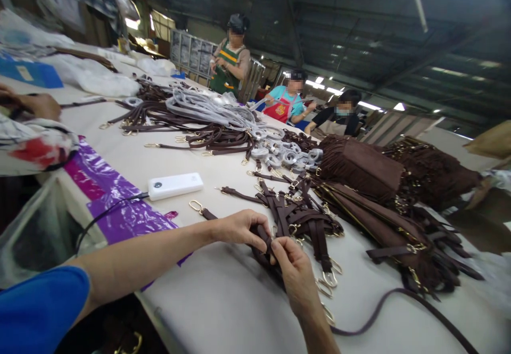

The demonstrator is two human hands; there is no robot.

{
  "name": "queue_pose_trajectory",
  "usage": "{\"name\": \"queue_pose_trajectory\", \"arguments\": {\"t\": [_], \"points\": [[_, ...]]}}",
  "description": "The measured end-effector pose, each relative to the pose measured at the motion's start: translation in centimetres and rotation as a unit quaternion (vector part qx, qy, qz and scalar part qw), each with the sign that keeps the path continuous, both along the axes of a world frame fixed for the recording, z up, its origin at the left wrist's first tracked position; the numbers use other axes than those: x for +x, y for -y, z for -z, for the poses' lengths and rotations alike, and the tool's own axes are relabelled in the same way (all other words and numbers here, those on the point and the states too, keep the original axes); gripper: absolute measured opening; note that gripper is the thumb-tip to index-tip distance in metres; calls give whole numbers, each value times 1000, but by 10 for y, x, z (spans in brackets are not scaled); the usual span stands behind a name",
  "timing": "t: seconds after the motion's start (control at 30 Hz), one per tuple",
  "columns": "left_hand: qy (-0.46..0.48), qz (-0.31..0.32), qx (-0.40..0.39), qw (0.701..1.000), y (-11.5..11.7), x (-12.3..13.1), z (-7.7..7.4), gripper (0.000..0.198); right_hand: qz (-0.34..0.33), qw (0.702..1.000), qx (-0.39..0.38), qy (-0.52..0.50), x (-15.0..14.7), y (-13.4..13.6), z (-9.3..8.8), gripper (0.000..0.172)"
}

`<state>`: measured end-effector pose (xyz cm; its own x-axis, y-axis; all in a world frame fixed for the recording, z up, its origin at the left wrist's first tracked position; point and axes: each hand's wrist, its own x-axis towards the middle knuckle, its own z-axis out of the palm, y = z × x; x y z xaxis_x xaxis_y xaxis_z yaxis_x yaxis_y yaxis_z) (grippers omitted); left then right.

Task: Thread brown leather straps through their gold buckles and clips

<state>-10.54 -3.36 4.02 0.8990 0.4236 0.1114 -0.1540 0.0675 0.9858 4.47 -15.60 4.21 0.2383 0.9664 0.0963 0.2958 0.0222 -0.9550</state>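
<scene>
Over the near side of the table, my left hand (244,230) pinches a dark brown strap (261,237) between thumb and fingers. My right hand (293,261) meets it there, its fingertips closed on the same strap. One end of a brown strap with a gold clasp (195,205) sticks out to the left of my left hand. Just beyond my hands lies a pile of short brown straps (299,215) with gold clasps. A long brown strap (383,309) curves over the table to the right of my right wrist. My fingers hide the exact part being gripped.
A white power bank (175,186) with a black cable lies left of my hands, near purple plastic (131,213). Brown fringed bags (359,167) are heaped at right. Grey-wrapped straps (211,109) lie further back. Another person's sleeve (38,146) is at left; several people work beyond.
</scene>
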Motion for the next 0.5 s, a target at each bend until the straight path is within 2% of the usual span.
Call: {"name": "queue_pose_trajectory", "arguments": {"t": [0.07, 0.13, 0.2, 0.3, 0.4, 0.5], "points": [[12, -30, 23, 999, 0, 1, -2, 44, 28, 999, 39, -13, 1, -1, 1, 28], [20, -47, 52, 997, 2, 1, -4, 42, 29, 997, 69, -11, 3, -2, 2, 39], [24, -47, 76, 996, 3, 1, -4, 43, 16, 994, 86, 60, 4, -2, 3, 46], [23, -30, 98, 994, 6, 2, -3, 45, 22, 971, 121, 207, 5, -2, 5, 32], [24, -22, 145, 989, 2, -4, -11, 47, 29, 947, 161, 276, 9, 0, 6, 24], [-7, -95, 228, 969, -9, -14, -24, 41, 51, 926, 199, 316, 15, 2, 4, 23]]}}
